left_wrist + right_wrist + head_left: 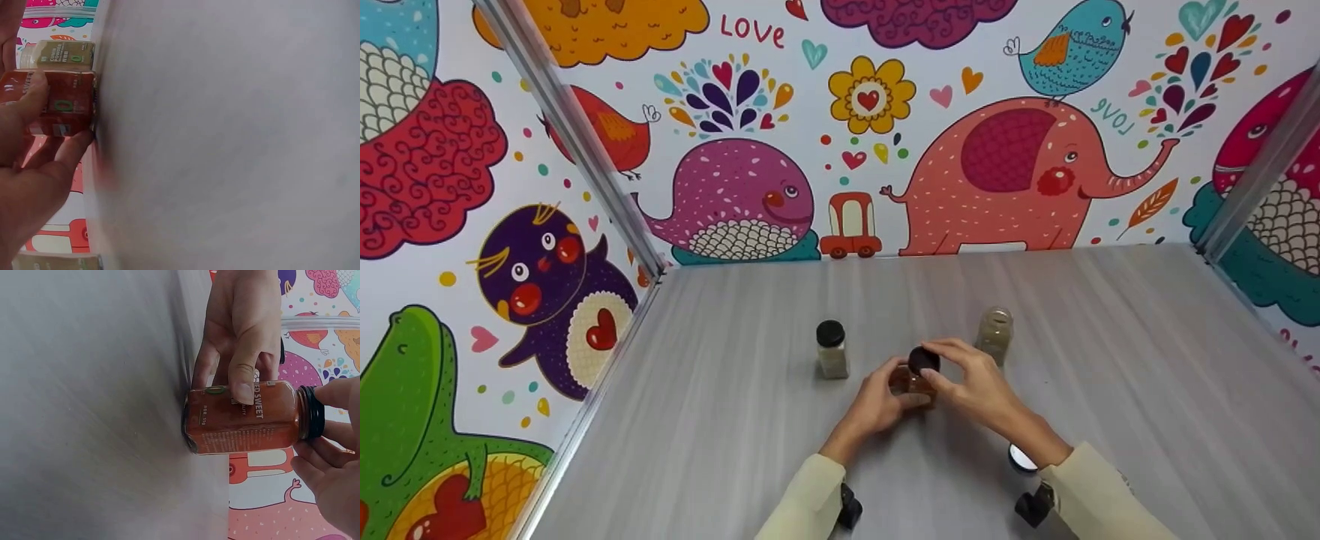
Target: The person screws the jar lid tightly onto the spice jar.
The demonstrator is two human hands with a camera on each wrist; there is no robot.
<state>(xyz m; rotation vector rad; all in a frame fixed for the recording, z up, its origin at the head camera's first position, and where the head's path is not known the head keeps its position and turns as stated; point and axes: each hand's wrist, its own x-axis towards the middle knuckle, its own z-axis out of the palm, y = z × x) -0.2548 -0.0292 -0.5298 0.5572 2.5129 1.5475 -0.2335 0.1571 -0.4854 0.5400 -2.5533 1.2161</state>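
A glass spice jar (242, 419) of orange-red powder, labelled with the word SWEET, stands upright on the table between both hands. My left hand (877, 401) grips its body, thumb across the label side and fingers behind. At the top, my right hand (979, 382) pinches the black lid (924, 361) between thumb and fingers. The lid sits on the jar's neck in the right wrist view. Just behind the right hand is a lidless jar of cumin powder (996, 334), its label readable in the left wrist view.
Another spice jar (832, 356) with a black cap stands to the left of the hands. A round lid (1023, 458), white inside, lies on the grey table (720, 420) beside the right forearm. Printed cartoon panels (855, 165) rise along the back and sides.
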